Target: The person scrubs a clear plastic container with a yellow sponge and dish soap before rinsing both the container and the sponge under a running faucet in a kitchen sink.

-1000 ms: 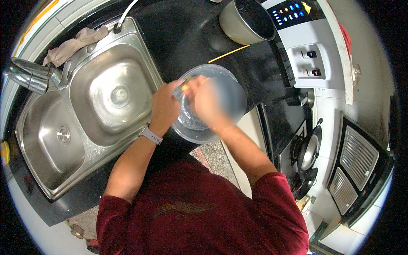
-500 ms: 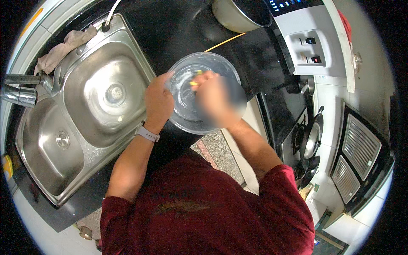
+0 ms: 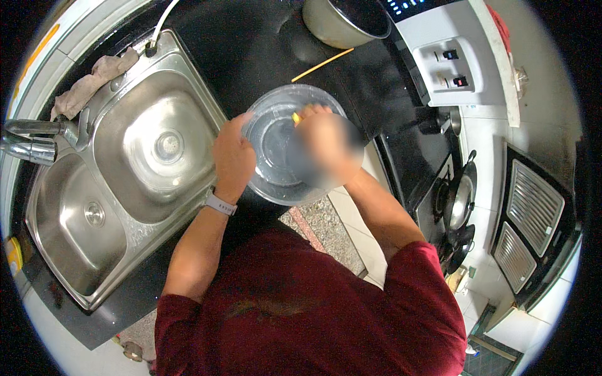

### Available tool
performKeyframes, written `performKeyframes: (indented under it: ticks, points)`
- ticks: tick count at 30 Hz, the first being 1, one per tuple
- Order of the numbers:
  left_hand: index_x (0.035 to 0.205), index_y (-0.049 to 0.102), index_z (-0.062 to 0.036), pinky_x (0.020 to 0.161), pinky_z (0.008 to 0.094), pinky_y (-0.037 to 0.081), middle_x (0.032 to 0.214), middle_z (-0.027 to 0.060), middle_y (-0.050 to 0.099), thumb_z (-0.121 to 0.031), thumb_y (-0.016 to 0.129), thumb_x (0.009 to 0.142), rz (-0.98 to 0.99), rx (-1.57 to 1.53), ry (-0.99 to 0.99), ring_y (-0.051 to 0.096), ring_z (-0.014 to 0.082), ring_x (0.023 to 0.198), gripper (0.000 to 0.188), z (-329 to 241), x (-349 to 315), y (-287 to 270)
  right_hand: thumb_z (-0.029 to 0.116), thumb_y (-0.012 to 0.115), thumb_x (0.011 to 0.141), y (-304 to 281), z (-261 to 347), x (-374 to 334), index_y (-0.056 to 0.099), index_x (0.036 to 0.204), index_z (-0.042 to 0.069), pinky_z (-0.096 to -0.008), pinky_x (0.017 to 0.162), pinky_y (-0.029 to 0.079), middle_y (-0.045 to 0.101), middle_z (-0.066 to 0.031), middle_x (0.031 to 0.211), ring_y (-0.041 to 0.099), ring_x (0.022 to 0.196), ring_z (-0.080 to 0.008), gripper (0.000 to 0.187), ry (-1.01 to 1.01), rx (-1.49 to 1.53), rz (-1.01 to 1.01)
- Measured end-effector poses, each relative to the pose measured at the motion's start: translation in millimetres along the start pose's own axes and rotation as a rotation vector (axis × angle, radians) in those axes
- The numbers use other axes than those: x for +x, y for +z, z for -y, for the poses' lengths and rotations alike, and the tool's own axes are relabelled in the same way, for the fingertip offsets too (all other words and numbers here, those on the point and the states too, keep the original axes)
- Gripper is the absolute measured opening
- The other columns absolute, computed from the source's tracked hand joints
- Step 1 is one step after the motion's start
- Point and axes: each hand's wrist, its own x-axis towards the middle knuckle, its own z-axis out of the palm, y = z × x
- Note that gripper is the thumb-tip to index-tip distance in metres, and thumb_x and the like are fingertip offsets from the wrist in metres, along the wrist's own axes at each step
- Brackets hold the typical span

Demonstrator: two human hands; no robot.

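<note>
A clear round plastic bowl (image 3: 276, 182) is in front of me at the counter's edge. My left hand (image 3: 233, 152), with a pale watch band at the wrist, is closed on the bowl's left rim. Inside the bowl, my right hand (image 3: 323, 138) is closed on a small yellow sponge (image 3: 296, 117), of which only an edge shows by the fingertips. A blurred patch covers much of this hand. Whitish streaks and wet marks show on the bowl's inner surface.
On the left is a steel double-bowl sink (image 3: 113, 232) with a faucet (image 3: 37, 141) and a crumpled cloth (image 3: 94, 84). Beyond the bowl are a thin wooden stick (image 3: 323, 64) and a pot (image 3: 332, 28). A white dispenser (image 3: 464, 69) and a wok (image 3: 463, 199) stand to the right.
My right hand has shifted slightly right and down within the bowl, still holding the sponge. The bowl sits slightly lower in view, and the stick is apart from its rim.
</note>
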Motion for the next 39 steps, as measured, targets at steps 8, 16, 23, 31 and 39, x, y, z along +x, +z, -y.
performKeyframes:
  ticks: [8, 16, 23, 31, 39]
  points:
    - [0.11, 0.061, 0.0034, 0.099, 0.0463, 0.041, 0.109, 0.0219, 0.06, -0.009, 0.052, 0.085, 0.333, 0.343, 0.538, 0.055, 0.0367, 0.11, 0.029, -51, -13, -23, 0.008, 0.064, 0.081, -27, 21, -9, 0.061, 0.112, 0.002, -0.0437, 0.087, 0.046, 0.06, -0.0225, 0.1, 0.056, 0.095, -0.0391, 0.031, 0.059, 0.161, 0.056]
    - [0.124, 0.056, 0.0049, 0.103, 0.053, 0.035, 0.138, 0.028, 0.045, -0.031, 0.056, 0.087, 0.671, 0.665, 0.408, 0.041, 0.0429, 0.129, 0.052, -34, -25, -6, 0.004, 0.059, 0.078, -6, 39, -4, 0.063, 0.101, 0.003, -0.0403, 0.09, 0.046, 0.063, -0.0157, 0.102, 0.058, 0.098, -0.0342, 0.024, 0.008, 0.299, 0.119]
    - [0.128, 0.053, 0.0048, 0.103, 0.0584, 0.033, 0.143, 0.0295, 0.037, -0.028, 0.056, 0.085, 0.689, 0.722, 0.377, 0.035, 0.0446, 0.133, 0.054, -32, -25, 1, 0.006, 0.057, 0.073, 16, 19, 53, 0.064, 0.096, 0.004, -0.0378, 0.093, 0.047, 0.064, -0.0136, 0.106, 0.059, 0.101, -0.0293, 0.024, -0.289, 0.077, -0.039]
    - [0.129, 0.052, 0.0053, 0.101, 0.0627, 0.032, 0.144, 0.0297, 0.036, -0.025, 0.054, 0.084, 0.743, 0.687, 0.38, 0.035, 0.0426, 0.135, 0.055, -38, -20, 0, 0.001, 0.06, 0.068, -21, 52, -39, 0.066, 0.09, 0.002, -0.0425, 0.095, 0.044, 0.065, -0.0155, 0.096, 0.061, 0.098, -0.0328, 0.022, -0.11, 0.258, 0.395]
    - [0.131, 0.05, 0.0049, 0.1, 0.0595, 0.036, 0.143, 0.0312, 0.037, -0.024, 0.053, 0.084, 0.734, 0.743, 0.41, 0.033, 0.0446, 0.135, 0.055, -30, -13, -1, 0.0, 0.057, 0.073, 3, 4, 41, 0.063, 0.091, 0.003, -0.0431, 0.084, 0.05, 0.064, -0.0177, 0.096, 0.06, 0.095, -0.0353, 0.019, -0.06, 0.022, 0.125]
